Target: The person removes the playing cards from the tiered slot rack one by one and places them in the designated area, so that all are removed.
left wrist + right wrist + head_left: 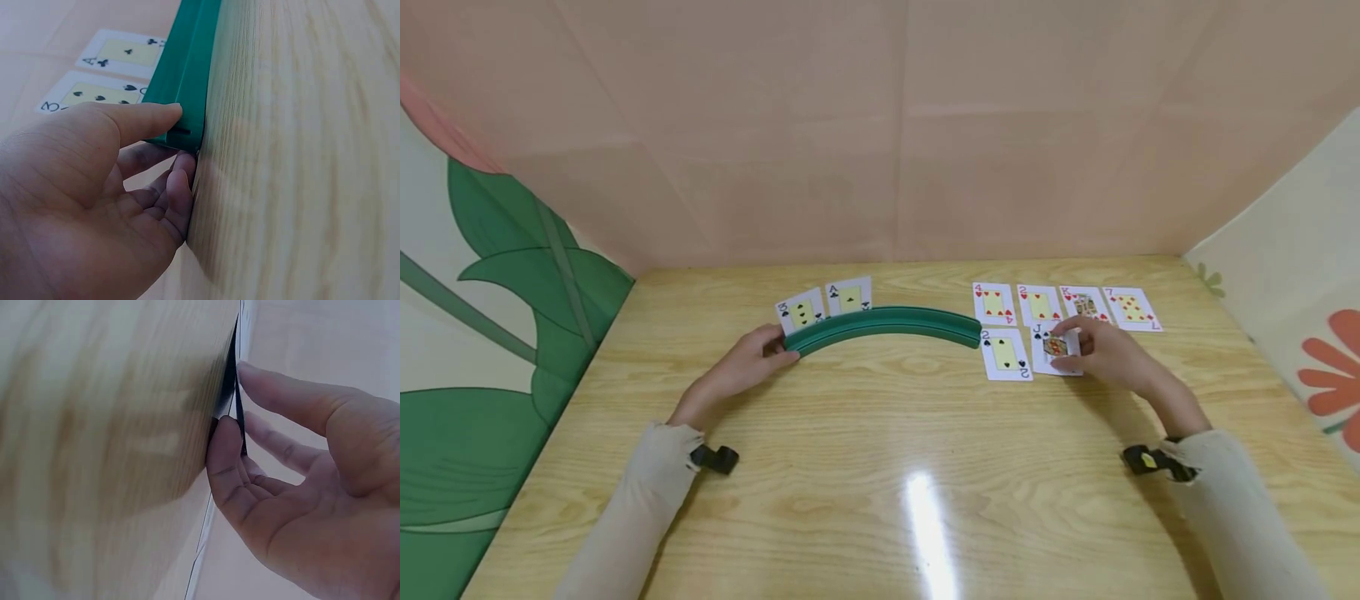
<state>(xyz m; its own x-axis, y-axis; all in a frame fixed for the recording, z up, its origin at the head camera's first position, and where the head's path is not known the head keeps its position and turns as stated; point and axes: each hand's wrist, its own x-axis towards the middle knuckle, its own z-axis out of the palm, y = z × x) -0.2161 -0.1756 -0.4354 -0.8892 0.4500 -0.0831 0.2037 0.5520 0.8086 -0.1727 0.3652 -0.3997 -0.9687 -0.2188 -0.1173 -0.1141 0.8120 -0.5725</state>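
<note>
A green curved playing card holder (887, 320) lies across the middle of the table. My left hand (748, 360) grips its left end, thumb on the near side in the left wrist view. A three of spades (801, 312) and an ace of clubs (849, 296) show above the holder's left part, their lower edges hidden by it. On the right, my right hand (1108, 357) pinches a jack of spades (1045, 350), whose edge stands slightly off the table in the right wrist view. Beside the jack, a two of spades (1006, 354) lies face up near the holder's right end.
Behind these lie a four of hearts (993, 304), a two of hearts (1038, 303), a king (1084, 302) and a seven of diamonds (1129, 309) in a row. A pink wall (895, 167) rises behind the wooden table (820, 467).
</note>
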